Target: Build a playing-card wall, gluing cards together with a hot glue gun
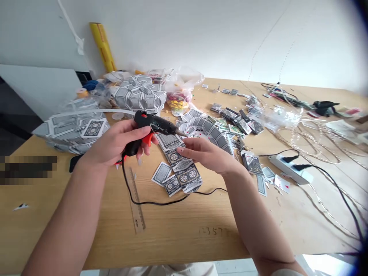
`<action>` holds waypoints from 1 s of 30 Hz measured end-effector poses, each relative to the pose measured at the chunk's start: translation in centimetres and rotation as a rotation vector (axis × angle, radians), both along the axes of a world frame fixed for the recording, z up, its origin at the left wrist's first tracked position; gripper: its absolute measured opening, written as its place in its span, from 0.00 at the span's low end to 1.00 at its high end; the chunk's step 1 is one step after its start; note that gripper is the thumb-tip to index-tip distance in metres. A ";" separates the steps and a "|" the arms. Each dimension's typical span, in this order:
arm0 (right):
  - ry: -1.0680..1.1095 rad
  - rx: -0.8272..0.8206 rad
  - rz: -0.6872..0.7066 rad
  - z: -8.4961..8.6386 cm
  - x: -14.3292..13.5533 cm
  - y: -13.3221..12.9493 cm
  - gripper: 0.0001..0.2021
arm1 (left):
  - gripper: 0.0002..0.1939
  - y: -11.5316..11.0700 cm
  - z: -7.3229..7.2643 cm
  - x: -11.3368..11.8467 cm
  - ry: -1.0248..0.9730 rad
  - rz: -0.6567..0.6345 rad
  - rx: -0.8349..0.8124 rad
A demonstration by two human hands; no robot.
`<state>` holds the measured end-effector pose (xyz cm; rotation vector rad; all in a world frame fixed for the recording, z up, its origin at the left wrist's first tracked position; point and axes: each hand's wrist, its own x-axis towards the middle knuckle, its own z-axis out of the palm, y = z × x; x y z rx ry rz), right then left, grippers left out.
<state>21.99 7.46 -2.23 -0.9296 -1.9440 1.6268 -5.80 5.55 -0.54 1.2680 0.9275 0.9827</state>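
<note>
My left hand (pixel 117 140) is wrapped round a black glue gun (pixel 156 125) with an orange trigger. A long white glue stick sticks out of its back, and its metal nozzle points right, just above my right hand (pixel 202 151). The right fingers are bent over the upper part of a strip of patterned cards (pixel 184 165); whether they pinch it is hard to see. Beside the strip's lower left lie loose cards (pixel 161 173). Behind my right hand stands a curved ring of cards (pixel 208 128), partly hidden.
Two large card structures (pixel 138 94) (pixel 73 128) stand at the back left. A clear ruler (pixel 137 203) lies in front, near the gun's black cord. On the right are small card boxes (pixel 253 163), a white power strip (pixel 291 168) and coiled pale cords (pixel 319 142).
</note>
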 end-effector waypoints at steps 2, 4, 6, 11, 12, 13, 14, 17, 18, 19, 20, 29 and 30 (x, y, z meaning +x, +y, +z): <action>0.022 0.004 -0.012 -0.3 0.0 0.2 0.21 | 0.16 0.1 0.0 -0.5 0.032 0.007 0.022; 0.057 0.013 -0.014 -0.6 0.1 0.4 0.20 | 0.17 0.1 -0.1 -1.1 0.044 0.050 0.009; 0.070 0.021 -0.003 -0.9 0.2 0.5 0.19 | 0.18 0.0 -0.2 -1.7 0.050 0.099 -0.015; 0.052 -0.014 0.054 -1.3 0.4 0.5 0.22 | 0.18 0.0 -0.6 -2.4 0.133 0.104 -0.008; 0.051 -0.032 0.070 -1.3 0.3 0.4 0.23 | 0.18 0.1 -0.8 -2.4 0.176 0.093 0.009; 0.050 -0.049 0.086 -1.2 0.3 0.4 0.23 | 0.18 0.2 -0.9 -2.4 0.228 0.080 0.029; 0.050 -0.064 0.101 -1.1 0.2 0.4 0.23 | 0.18 0.2 -1.0 -2.4 0.278 0.070 0.053; 0.063 -0.095 0.123 -0.6 0.1 0.2 0.21 | 0.20 0.3 -1.2 -2.5 0.382 0.045 0.102; 0.069 -0.100 0.122 -0.5 0.0 0.2 0.21 | 0.21 0.2 -1.1 -2.5 0.394 0.037 0.110; 0.073 -0.103 0.117 -0.4 0.0 0.1 0.20 | 0.21 0.1 -1.0 -2.4 0.399 0.032 0.115; 0.074 -0.103 0.109 -0.3 -0.1 0.1 0.20 | 0.21 0.1 -0.9 -2.4 0.395 0.028 0.118; 0.102 -0.101 0.095 -0.1 -0.3 0.1 0.18 | 0.19 -0.4 -0.1 -1.1 0.382 -0.010 0.192; 0.100 -0.099 0.093 0.0 -0.2 0.1 0.18 | 0.19 -0.5 0.0 -1.0 0.378 -0.009 0.193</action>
